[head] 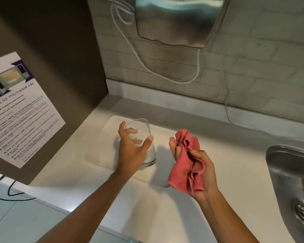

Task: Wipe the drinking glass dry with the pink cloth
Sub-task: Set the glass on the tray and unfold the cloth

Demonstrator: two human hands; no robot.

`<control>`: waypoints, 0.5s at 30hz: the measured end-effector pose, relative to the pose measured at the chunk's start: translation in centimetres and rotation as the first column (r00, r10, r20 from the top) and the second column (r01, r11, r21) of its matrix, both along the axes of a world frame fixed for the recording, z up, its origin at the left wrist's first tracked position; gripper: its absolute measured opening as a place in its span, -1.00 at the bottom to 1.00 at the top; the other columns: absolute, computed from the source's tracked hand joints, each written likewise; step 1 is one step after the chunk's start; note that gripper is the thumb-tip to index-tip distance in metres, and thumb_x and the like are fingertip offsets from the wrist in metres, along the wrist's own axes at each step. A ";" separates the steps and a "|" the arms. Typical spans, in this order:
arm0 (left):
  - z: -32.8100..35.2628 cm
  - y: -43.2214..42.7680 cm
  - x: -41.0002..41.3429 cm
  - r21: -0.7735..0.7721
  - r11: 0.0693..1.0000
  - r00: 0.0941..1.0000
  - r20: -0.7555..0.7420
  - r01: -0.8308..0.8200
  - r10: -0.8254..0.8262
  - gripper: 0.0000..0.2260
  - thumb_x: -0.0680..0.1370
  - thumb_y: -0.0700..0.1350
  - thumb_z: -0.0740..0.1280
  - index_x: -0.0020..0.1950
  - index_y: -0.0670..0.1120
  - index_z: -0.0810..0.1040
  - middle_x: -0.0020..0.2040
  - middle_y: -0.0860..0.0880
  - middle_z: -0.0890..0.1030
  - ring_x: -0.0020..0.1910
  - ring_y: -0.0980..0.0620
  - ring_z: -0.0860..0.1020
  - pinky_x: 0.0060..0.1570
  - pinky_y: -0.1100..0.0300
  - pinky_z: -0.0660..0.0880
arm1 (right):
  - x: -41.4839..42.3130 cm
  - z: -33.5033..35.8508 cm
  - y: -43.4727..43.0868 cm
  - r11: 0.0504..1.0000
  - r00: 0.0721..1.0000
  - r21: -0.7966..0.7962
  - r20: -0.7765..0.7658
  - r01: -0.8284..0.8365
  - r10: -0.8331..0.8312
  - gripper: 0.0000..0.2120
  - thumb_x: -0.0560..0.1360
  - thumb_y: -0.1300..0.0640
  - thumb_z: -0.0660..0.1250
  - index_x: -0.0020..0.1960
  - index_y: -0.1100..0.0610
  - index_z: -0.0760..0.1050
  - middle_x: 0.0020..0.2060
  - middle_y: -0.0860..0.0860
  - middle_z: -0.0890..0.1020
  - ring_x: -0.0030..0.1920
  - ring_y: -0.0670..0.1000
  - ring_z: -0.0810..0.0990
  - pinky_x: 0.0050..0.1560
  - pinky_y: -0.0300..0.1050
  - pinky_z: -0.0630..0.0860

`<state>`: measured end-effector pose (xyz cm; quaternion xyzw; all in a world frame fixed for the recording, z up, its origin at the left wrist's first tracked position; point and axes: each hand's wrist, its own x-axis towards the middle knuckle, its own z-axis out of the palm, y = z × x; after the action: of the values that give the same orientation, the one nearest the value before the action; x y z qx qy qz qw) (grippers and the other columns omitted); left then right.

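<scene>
A clear drinking glass [144, 137] stands on the white counter, leaning slightly with its mouth toward the wall. My left hand [132, 148] wraps around it from the near side, thumb on the right wall and fingers on the left, seen through the glass. My right hand [197, 171] is a little to the right of the glass, apart from it, and holds a crumpled pink cloth [188, 163] that drapes over the palm and hangs below the fingers.
The glass rests on a shallow recessed drainer area [102, 146] of the counter. A steel sink [291, 181] with a drain lies at the right. A metal appliance [179, 20] and white cables [165, 74] hang on the tiled wall. A microwave notice [19, 109] covers the brown panel at left.
</scene>
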<state>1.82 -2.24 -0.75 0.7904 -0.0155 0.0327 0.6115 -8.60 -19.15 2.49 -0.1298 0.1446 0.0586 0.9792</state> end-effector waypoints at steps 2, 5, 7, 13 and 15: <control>-1.0 -0.6 0.5 0.049 0.998 1.000 0.004 0.029 -0.029 -0.15 0.51 -0.08 0.60 0.62 -0.07 0.14 0.26 -0.03 0.48 0.10 -0.09 0.63 -0.06 0.34 0.55 | -0.5 0.2 0.1 1.000 1.000 0.018 0.021 -0.020 0.019 -0.40 0.35 0.37 0.45 0.39 0.33 0.49 0.33 0.31 0.55 0.24 0.14 0.65 0.03 -0.06 0.67; -2.4 -1.4 1.1 0.078 0.995 0.998 0.007 0.057 -0.058 -0.23 0.48 -0.06 0.63 0.53 -0.05 0.24 0.26 -0.04 0.48 0.14 -0.13 0.61 0.03 0.18 0.55 | -1.2 0.0 0.2 0.998 0.999 -0.045 -0.036 -0.038 0.037 -0.43 0.27 0.44 0.50 0.28 0.35 0.55 0.10 0.28 0.64 0.03 0.09 0.74 -0.09 -0.09 0.68; -3.2 -1.8 1.5 0.096 0.993 0.998 0.006 0.063 -0.064 -0.25 0.46 -0.03 0.64 0.50 -0.04 0.27 0.27 -0.04 0.49 0.14 -0.13 0.61 0.03 0.15 0.52 | -1.3 0.0 0.1 0.993 0.996 -0.111 -0.086 -0.027 0.017 -0.51 0.35 0.41 0.45 0.27 0.34 0.52 0.00 0.24 0.65 -0.05 0.07 0.75 -0.13 -0.12 0.67; -4.7 -2.6 2.4 0.166 0.984 0.998 0.011 0.057 -0.060 -0.23 0.41 0.02 0.66 0.46 0.01 0.28 0.30 0.01 0.50 0.15 -0.06 0.55 0.04 0.18 0.41 | -1.5 0.3 -0.7 0.973 0.992 -0.217 -0.089 0.072 -0.094 -0.63 0.48 0.13 0.41 0.28 0.17 0.63 0.10 0.08 0.72 0.00 0.12 0.75 -0.11 -0.06 0.68; -5.2 -2.7 2.4 0.185 0.982 0.999 0.018 0.047 -0.051 -0.23 0.40 0.02 0.67 0.45 0.01 0.29 0.29 0.04 0.49 0.17 -0.02 0.51 0.07 0.19 0.40 | -1.5 0.3 -0.9 0.971 0.992 -0.224 -0.074 0.081 -0.100 -0.64 0.54 0.09 0.38 0.30 0.19 0.61 0.17 0.07 0.70 -0.02 0.15 0.74 -0.07 -0.01 0.68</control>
<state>4.20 -4.94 -5.90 0.8427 -0.0449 0.0250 0.5360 -10.08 -20.08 2.82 -0.2284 0.1974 0.0028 0.9533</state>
